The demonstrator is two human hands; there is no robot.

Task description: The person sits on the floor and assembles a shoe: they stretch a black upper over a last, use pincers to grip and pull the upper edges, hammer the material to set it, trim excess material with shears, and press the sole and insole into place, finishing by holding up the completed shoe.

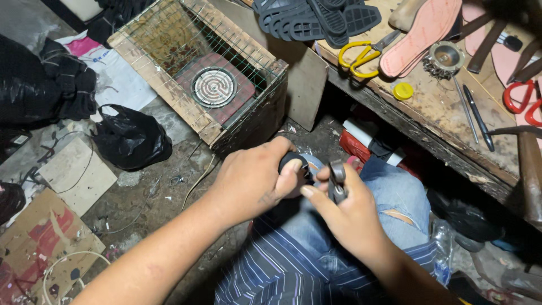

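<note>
Black and rounded, a small dark object that looks like a roll or a rubbery piece [294,164] sits over the person's lap, above the knees in faded blue jeans [389,195], gripped by the left hand [251,181]. That hand's fingers are curled tightly round it, with the thumb laid across its near face, so most of its body is hidden and its exact kind cannot be told. The right hand [350,217] is closed on a small grey metal tool like pliers or a clip [337,181], held upright just beside the dark object and nearly touching it; whether the tool's tip bites the object cannot be told. Judging by how easily one hand encloses it, the dark object is probably light and compact, with some give to its surface and little risk of breaking; its curved sides seem to offer the best hold, leaving the face toward the tool free. The metal tool looks stiff and hard, best held by its lower shank as it is now. Beyond the hands, a worn wooden tabletop [435,107] carries yellow-handled scissors [361,56], a pink shoe insole [420,34] and black treaded soles [316,20]. On the dirty floor [141,197] stands a wire-meshed wooden box with a round coil heater [213,86] inside, with a black plastic bag [131,138] close by.
</note>
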